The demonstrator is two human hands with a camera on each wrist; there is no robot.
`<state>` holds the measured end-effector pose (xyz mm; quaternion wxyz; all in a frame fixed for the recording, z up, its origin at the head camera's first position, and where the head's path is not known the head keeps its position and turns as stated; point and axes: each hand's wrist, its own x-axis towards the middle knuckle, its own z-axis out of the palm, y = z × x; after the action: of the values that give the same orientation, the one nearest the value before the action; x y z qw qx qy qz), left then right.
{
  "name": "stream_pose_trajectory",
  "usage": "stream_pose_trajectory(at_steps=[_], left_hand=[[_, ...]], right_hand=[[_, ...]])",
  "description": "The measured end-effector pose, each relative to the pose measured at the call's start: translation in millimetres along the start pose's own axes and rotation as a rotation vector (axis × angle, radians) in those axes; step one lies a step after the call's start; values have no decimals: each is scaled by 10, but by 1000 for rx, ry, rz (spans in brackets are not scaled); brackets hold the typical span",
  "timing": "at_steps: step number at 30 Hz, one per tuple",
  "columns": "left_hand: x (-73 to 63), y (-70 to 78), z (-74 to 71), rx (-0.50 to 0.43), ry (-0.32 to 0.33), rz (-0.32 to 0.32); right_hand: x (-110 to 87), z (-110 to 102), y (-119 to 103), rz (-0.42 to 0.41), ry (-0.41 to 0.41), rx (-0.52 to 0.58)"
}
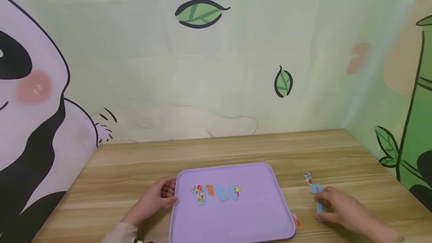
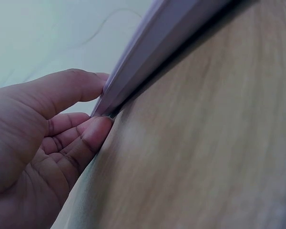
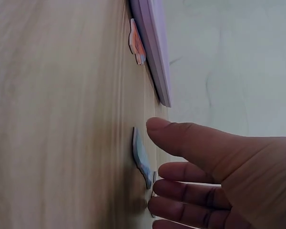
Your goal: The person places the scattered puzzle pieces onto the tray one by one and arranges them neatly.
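A purple tray (image 1: 236, 216) lies on the table with several flat, irregular puzzle-like pieces on it. They include a plain blue piece (image 1: 221, 192), a small orange piece (image 1: 210, 189) and multicoloured ones. My left hand (image 1: 153, 200) holds the tray's left edge, thumb and curled fingers against the rim. To the right of the tray, my right hand (image 1: 344, 207) is low over a light blue piece (image 1: 320, 208). In the right wrist view its thumb and fingers are spread around a blue piece (image 3: 142, 157), without a visible pinch. Fingers partly hide the pieces there.
Beyond the right hand lie another blue piece (image 1: 315, 188) and a multicoloured piece (image 1: 307, 177). An orange piece (image 1: 296, 221) sits against the tray's right edge. Behind the wooden table (image 1: 216, 152) stands a wall (image 1: 152, 66) printed with leaves and a panda.
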<state>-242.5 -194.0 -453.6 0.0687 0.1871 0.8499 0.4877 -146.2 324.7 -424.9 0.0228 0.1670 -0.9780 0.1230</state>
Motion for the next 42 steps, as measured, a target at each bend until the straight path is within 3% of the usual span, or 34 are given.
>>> stream_pose_trajectory(at_steps=[13,21,27,35,42], left_hand=[[-3,-6,-8,7,-7,29],[18,-36,-12,13,-8,26],[7,-22,-16,-5,-13,17],[-1,-4,-17,-18,-20,5],[-1,6,-23,-20,-24,2]], right_hand=[[1,2,-14,96,-78,-46],[-10,-3,-38,84,-70,-33],[-6,-30,-54,58,-37,-11],[25,-64,-93,-30,69,-7],[84,-87,-158,-35,111,-7]])
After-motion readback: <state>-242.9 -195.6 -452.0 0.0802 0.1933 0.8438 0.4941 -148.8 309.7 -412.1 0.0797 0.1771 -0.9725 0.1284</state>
